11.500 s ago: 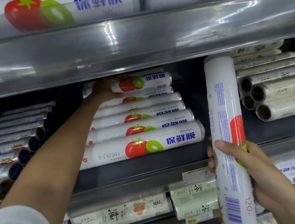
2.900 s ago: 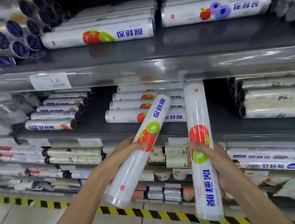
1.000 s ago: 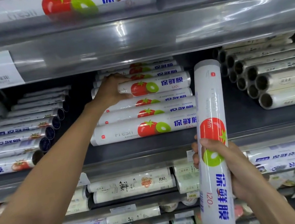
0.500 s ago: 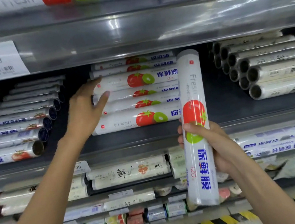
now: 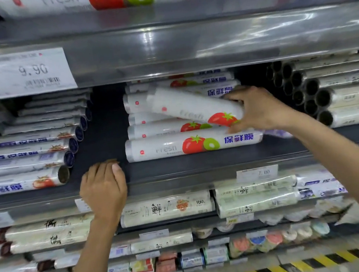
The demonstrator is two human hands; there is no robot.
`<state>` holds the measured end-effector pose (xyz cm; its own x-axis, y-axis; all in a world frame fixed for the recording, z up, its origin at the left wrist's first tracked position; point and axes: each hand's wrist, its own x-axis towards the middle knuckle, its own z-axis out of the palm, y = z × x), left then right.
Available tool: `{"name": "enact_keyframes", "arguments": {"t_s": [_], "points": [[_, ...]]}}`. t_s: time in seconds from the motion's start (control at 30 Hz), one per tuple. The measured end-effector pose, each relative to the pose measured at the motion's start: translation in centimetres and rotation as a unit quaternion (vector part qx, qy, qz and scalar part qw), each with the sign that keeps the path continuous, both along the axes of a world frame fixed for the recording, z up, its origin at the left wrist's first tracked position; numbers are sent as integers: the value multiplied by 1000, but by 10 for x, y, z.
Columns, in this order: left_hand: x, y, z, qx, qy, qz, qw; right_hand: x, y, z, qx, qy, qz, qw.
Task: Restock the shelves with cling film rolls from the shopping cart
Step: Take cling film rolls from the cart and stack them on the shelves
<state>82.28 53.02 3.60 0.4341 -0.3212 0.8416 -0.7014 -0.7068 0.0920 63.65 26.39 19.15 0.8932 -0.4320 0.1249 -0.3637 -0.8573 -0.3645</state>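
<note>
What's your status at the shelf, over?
Right hand grips cling film roll, tilted over the tomato-label stack. Left hand rests on shelf edge. Roll not yet flat.

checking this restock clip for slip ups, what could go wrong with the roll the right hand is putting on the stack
1. The held roll lies tilted across the tomato-print stack, not in line with it. Released like this, it may roll forward and off the shelf.
2. The right hand has its grip at one end only, so the far end could dip or swing and nudge the front roll out of place.
</note>
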Motion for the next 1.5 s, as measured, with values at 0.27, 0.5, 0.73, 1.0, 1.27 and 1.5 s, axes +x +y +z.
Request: {"name": "enact_keyframes", "arguments": {"t_s": [0.27,0.5,0.73,1.0,1.27,1.5], "points": [[5,1,-5,-6,-55,-10,998,82,-17,-16,-40,15,89,995],[6,1,-5,1,-48,-29,998,93,-21,-27,-43,-10,101,994],[5,6,-6,30,-44,-61,997,87,-27,-32,-69,-48,102,991],[7,6,-10,41,-81,-45,995,67,-30,-44,-98,-111,87,985],[7,5,-13,33,-94,-26,995,26,-63,-58,-92,-155,27,983],[7,4,-14,35,-88,-23,995,29,-63,-61,-72,-159,17,984]]}}
